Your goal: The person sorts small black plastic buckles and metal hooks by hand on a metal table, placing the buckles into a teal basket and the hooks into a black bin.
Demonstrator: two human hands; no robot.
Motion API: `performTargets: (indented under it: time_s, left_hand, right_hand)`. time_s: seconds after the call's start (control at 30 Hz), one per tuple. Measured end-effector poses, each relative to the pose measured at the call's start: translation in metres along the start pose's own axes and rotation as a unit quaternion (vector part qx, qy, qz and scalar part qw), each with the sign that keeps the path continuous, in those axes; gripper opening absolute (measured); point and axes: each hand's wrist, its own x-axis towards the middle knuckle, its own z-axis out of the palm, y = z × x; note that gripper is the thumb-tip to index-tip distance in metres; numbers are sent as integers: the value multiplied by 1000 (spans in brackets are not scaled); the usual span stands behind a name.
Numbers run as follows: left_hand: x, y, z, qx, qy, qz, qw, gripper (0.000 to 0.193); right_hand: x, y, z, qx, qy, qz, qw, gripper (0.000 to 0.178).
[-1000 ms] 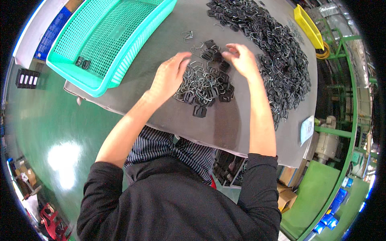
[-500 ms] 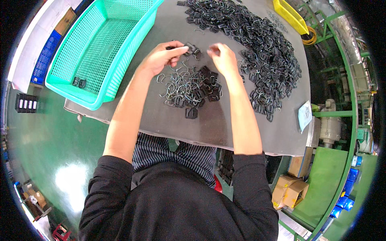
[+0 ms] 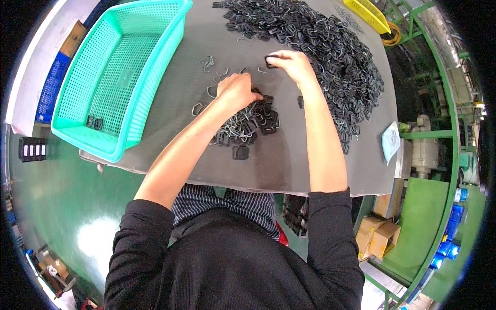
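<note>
Buckle (image 3: 269, 62) in right hand (image 3: 294, 65); table edge (image 3: 289, 190) apart

The buckles (image 3: 356, 75) appeared to be moulded plastic, smooth and low in sheen. The wire hooks (image 3: 230, 126) showed bright, smooth metal. The basket (image 3: 165, 59) was perforated plastic with a light gloss. The table surface (image 3: 175, 113) looked matt. The floor (image 3: 64, 201) was smooth and highly glossy. The sleeve (image 3: 137, 232) was matt, ribbed cloth; the boxes (image 3: 368, 232), dull cardboard.
</note>
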Motion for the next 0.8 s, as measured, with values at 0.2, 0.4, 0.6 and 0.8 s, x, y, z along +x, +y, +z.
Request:
performTargets:
  time_s: [0.2,0.4,0.6,0.8]
  left_hand:
    - [-3,-25,-18,-185,-7,49,981,33]
    - [-45,-67,-50,-621,-61,-5,782,28]
    - [-60,-71,-53,-722,-46,5,690,27]
    - [-51,-79,-47,-523,-14,-56,850,28]
  right_hand:
    - [-104,-14,-31,87,1,140,986,21]
    - [-135,-36,73,-176,-30,-114,977,18]
    - [-74,-48,55,118,17,13,993,17]
    - [-83,-20,-3,232,-1,135,963,17]
